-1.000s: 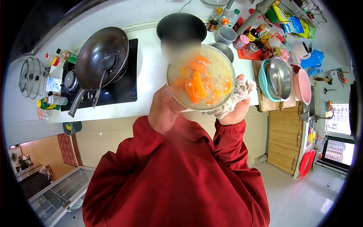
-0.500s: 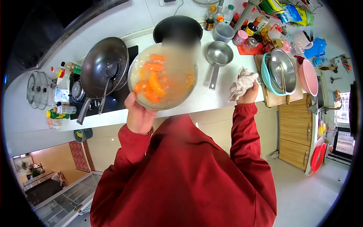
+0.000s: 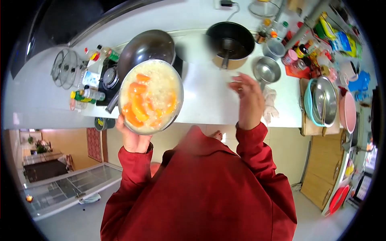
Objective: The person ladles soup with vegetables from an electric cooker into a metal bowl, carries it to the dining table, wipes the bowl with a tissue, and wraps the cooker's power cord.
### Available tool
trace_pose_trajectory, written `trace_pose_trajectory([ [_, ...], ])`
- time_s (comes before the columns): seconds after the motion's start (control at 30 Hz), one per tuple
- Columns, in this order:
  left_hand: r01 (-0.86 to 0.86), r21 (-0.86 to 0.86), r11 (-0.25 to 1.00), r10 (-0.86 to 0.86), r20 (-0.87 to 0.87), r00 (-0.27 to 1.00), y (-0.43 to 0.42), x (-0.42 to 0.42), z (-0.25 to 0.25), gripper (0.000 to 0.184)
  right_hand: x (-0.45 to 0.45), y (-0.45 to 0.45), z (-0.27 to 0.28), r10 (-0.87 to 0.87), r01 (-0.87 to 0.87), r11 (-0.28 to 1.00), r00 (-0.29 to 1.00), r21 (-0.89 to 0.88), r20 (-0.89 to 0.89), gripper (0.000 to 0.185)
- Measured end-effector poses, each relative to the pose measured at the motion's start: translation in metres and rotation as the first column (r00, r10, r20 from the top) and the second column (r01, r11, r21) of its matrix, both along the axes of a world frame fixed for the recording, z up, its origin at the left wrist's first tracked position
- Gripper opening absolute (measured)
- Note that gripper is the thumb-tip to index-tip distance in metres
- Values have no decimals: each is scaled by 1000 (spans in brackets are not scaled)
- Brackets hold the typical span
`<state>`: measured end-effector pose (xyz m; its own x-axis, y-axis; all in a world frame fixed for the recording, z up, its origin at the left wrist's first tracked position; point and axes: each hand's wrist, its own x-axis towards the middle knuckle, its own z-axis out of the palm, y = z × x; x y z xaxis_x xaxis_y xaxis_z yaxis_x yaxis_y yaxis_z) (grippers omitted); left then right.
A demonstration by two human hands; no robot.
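A round bowl (image 3: 150, 96) of pale soup with orange chunks is held up by my left hand (image 3: 136, 138), its fingers at the near rim and underside. Raised over the counter, my right hand (image 3: 251, 102) is empty with its fingers apart. The crumpled cloth (image 3: 269, 106) lies on the counter just right of that hand. A small steel pan (image 3: 267, 70) sits behind the cloth. Farther back stands a black pot (image 3: 231, 40) with a dark handle across its inside. The dark wok (image 3: 145, 48) is partly hidden behind the bowl.
Bottles (image 3: 94, 94) and glass lids (image 3: 64, 69) are at the left. At the right, a teal basket with a steel bowl (image 3: 325, 101) rests on a cutting board (image 3: 309, 124), beside a pink basin (image 3: 347, 112). Jars and bottles crowd the back right corner.
My right hand has let go of the cloth, which now lies on the counter. The bowl in my left hand has moved left, in front of the wok.
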<state>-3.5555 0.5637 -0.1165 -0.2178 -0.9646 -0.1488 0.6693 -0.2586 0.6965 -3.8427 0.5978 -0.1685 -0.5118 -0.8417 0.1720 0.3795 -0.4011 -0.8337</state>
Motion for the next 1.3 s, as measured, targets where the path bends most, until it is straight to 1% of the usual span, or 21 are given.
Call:
trace_pose_trajectory([
  [0.03, -9, 1, 1000, 9, 7, 1000, 1, 16, -6, 73, 20, -4, 11, 162, -162, 987, 987, -2, 1, 31],
  [0.07, -12, 1, 1000, 12, 11, 1000, 3, 30, -9, 76, 40, -7, 21, 321, -321, 947, 947, -4, 0, 33],
  [0.13, -21, 0, 1000, 21, 18, 1000, 9, 59, -14, 83, 79, -14, 37, 483, -483, 875, 872, 27, -81, 38],
  [0.17, -16, -17, 1000, 17, 22, 1000, 13, 73, -16, 83, 95, -19, 38, 576, -572, 817, 811, 68, -106, 40],
  [0.27, -135, 12, 991, 134, 35, 990, 26, 114, -22, 75, 154, -27, 49, 693, -686, 720, 716, 100, -83, 43],
  [0.3, -137, -12, 991, 137, 100, 986, 32, 133, -24, 76, 172, -29, 47, 739, -736, 672, 663, 77, -114, 47],
  [0.4, -159, -13, 987, 159, 99, 982, 47, 190, -38, 78, 233, -30, 40, 812, -811, 583, 582, 45, -32, 50],
  [0.43, -166, -27, 986, 163, -72, 984, 53, 207, -35, 72, 254, -29, 42, 832, -831, 547, 553, 100, 41, 52],
  [0.47, -195, -37, 980, 192, -71, 979, 59, 224, -34, 72, 277, -27, 50, 840, -838, 519, 536, 168, 81, 54],
  [0.53, -244, -58, 968, 240, -70, 968, 71, 259, -33, 72, 321, -26, 51, 862, -868, 466, 489, 172, 131, 58],
  [0.57, -271, -55, 961, 264, -106, 959, 78, 276, -33, 71, 342, -26, 48, 880, -895, 426, 443, 132, 172, 59],
  [0.67, -340, -83, 937, 331, -100, 938, 100, 333, -47, 72, 403, -29, 38, 937, -967, 241, 254, 80, 241, 62],
  [0.77, -428, -83, 900, 423, -65, 904, 122, 385, -53, 74, 468, -30, 32, 940, -987, 112, 142, 112, 311, 64],
  [0.87, -506, -92, 858, 505, -31, 862, 142, 437, -54, 75, 530, -34, 31, 914, -990, -35, 25, 140, 405, 61],
  [0.9, -527, -63, 848, 524, -58, 850, 148, 455, -56, 75, 549, -39, 23, 904, -985, -97, -29, 140, 426, 56],
  [1.0, -593, -27, 805, 592, -38, 805, 165, 512, -68, 74, 614, -43, 16, 895, -963, -212, -121, 169, 429, 50],
  [1.03, -639, 9, 769, 639, -26, 769, 169, 530, -73, 73, 637, -44, 15, 876, -957, -244, -147, 159, 459, 44],
  [1.13, -654, 15, 756, 654, -15, 756, 179, 593, -85, 74, 702, -50, 20, 896, -928, -336, -263, 159, 357, 40],
  [1.17, -652, 13, 758, 652, -10, 758, 179, 613, -85, 75, 724, -51, 21, 891, -931, -329, -249, 162, 379, 37],
  [1.27, -714, -3, 700, 713, -44, 699, 169, 665, -73, 78, 790, -68, 17, 847, -883, -449, -372, 135, 381, 35],
  [1.3, -759, 51, 649, 760, -38, 648, 165, 685, -74, 79, 812, -73, 22, 832, -873, -470, -389, 130, 395, 33],
])
